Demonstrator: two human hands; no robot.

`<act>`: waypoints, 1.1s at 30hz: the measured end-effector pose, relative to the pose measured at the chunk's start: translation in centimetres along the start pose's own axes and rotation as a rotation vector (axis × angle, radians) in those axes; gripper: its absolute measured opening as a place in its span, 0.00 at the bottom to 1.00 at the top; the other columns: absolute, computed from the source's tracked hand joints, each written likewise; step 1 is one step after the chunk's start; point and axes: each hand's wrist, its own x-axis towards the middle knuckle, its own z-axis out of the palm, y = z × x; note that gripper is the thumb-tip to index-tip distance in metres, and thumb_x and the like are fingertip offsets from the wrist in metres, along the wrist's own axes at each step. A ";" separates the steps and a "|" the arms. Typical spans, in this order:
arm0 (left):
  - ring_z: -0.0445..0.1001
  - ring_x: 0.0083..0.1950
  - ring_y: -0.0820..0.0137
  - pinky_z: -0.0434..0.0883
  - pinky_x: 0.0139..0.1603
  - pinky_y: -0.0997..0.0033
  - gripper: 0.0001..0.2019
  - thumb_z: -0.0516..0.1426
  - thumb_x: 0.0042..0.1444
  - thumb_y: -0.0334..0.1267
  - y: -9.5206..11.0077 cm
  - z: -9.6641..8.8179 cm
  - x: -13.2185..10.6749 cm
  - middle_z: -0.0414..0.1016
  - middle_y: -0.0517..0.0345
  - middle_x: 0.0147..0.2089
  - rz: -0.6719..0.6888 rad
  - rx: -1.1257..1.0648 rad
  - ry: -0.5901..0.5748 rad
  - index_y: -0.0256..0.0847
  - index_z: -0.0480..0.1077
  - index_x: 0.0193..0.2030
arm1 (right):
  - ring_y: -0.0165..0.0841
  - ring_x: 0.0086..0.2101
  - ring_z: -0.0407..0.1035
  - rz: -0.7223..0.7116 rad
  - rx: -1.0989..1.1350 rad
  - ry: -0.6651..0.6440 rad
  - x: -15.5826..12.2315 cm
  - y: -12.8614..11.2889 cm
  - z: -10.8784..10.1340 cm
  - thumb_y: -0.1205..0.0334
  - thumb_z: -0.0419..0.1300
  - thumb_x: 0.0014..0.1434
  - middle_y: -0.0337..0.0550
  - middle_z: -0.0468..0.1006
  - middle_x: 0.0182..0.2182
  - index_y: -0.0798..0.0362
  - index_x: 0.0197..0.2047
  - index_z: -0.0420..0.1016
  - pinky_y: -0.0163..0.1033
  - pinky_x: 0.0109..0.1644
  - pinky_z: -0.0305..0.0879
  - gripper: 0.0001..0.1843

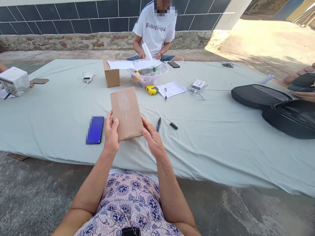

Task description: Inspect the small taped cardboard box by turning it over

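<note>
I hold a flat brown cardboard box [126, 113], sealed with clear tape down its middle, upright above the pale green sheet [61, 108]. My left hand [111, 132] grips its lower left edge, thumb on the front face. My right hand [152, 136] clasps its lower right edge. A phone with a blue screen [95, 129] lies just left of my left hand. A black pen [158, 124] and its cap [173, 126] lie just right of my right hand.
Across the sheet a person in a white shirt [155, 28] sits behind a clear bowl [149, 77], papers and a small brown box [111, 76]. A yellow tape measure [151, 90], a white box [14, 81] and an open black case [278, 105] also rest there.
</note>
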 end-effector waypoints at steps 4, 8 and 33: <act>0.73 0.67 0.56 0.76 0.60 0.61 0.32 0.63 0.58 0.44 1.1 0.0 -0.2 0.75 0.51 0.66 -0.103 -0.038 0.008 0.49 0.63 0.69 | 0.46 0.70 0.59 -0.062 -0.087 0.016 -0.4 -1.2 -0.5 0.36 0.54 0.69 0.45 0.64 0.72 0.43 0.73 0.64 0.54 0.72 0.62 0.35; 0.73 0.67 0.54 0.75 0.61 0.58 0.33 0.62 0.60 0.50 1.9 -0.7 -0.9 0.75 0.50 0.66 -0.069 -0.020 -0.120 0.50 0.62 0.71 | 0.46 0.64 0.68 -0.080 -0.156 0.087 -0.8 -2.5 -1.0 0.37 0.57 0.67 0.46 0.71 0.68 0.41 0.70 0.69 0.55 0.66 0.69 0.32; 0.72 0.65 0.60 0.73 0.62 0.63 0.26 0.59 0.66 0.49 1.6 -1.3 -3.1 0.70 0.56 0.70 0.159 0.227 -0.324 0.57 0.65 0.70 | 0.42 0.47 0.77 -0.064 -0.368 0.321 -1.4 -4.3 0.5 0.43 0.56 0.68 0.50 0.77 0.58 0.40 0.69 0.67 0.43 0.38 0.77 0.29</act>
